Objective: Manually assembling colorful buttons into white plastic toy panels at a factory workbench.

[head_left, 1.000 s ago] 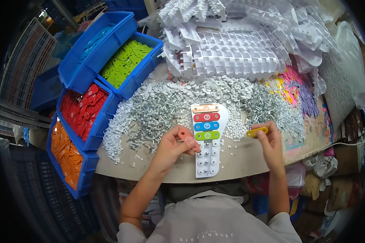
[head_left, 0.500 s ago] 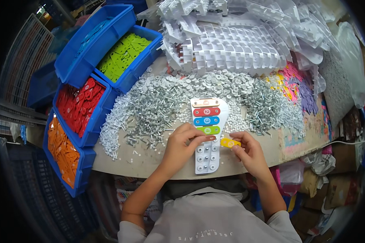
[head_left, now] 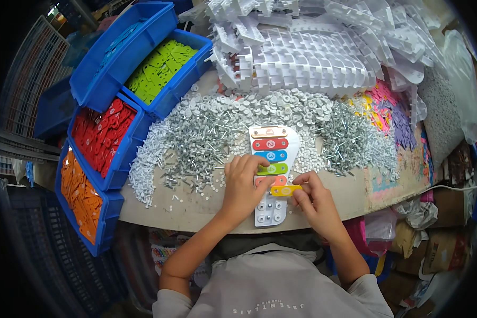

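A white plastic base (head_left: 291, 153) with a rounded right side lies upright on the worktable. Across it sit colored plates: a cream plate (head_left: 268, 132), a red plate (head_left: 271, 143), a blue plate (head_left: 271, 156) and a green plate (head_left: 274, 169). Below them lies a salmon plate (head_left: 279, 181). My left hand (head_left: 242, 183) rests at the base's left edge, thumb on the salmon plate and index finger by the green one, fingertips apart. A yellow plate (head_left: 286, 190) is pinched in my right hand (head_left: 315, 197), held over the bare pegs under the salmon plate.
Blue bins on the left hold red pieces (head_left: 103, 135), orange pieces (head_left: 82, 193) and green pieces (head_left: 161, 69). Loose screws (head_left: 201, 146) and white caps (head_left: 281, 106) cover the table's middle. White plastic parts (head_left: 312, 61) are stacked behind; pink pieces (head_left: 381, 100) and purple pieces (head_left: 400, 124) lie right.
The salmon plate has gone from tilted in my left fingers to lying across the base, and those fingers have spread. My right hand has brought the yellow plate left over the base.
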Available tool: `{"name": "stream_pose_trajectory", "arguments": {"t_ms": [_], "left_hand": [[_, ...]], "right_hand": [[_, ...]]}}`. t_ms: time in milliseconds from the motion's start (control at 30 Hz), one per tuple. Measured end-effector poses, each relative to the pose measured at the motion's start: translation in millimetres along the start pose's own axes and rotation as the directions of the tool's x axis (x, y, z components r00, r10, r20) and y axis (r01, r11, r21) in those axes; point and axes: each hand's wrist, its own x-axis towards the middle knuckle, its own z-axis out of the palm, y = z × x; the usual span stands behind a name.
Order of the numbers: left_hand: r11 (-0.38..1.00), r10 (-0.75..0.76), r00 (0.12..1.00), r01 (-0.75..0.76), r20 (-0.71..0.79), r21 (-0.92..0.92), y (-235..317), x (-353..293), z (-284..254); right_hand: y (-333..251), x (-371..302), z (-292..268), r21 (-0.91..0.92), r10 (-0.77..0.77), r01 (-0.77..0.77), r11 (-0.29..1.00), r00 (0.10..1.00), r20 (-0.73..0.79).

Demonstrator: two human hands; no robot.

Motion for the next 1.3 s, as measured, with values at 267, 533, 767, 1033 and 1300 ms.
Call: {"name": "stream_pose_trajectory", "arguments": {"t_ms": [267,533,767,1033,1300], "left_hand": [[0.993,-0.117,0.986,0.116,-0.119,-0.015,-6.7,-40.8,-6.1],[0.986,-0.161,0.984,0.158,-0.073,-0.052,-7.0,-43.0,3.0],[0.980,-0.187,0.978,0.179,-0.090,-0.088,-11.6,-55.5,6.2],[0.942,-0.213,0.976,0.190,-0.055,-0.276,-25.1,-96.0,6.8],[0.942,-0.250,0.959,0.210,-0.133,-0.261,-19.4,-85.8,6.7]], "right_hand": [[-0.6,5.8,22.0,-0.082,0.036,-0.029,0.996,0.996,0.082],[14.7,13.6,8.8,-0.170,0.040,-0.039,0.985,0.999,0.003],[33.6,16.8,-19.2,-0.189,-0.037,0.013,0.982,0.991,-0.126],[58.6,65.6,-214.5,-0.816,-0.657,-0.081,0.573,0.550,-0.516],[95.6,108.4,-286.0,-0.746,-0.176,-0.509,0.429,0.763,-0.622]]}}
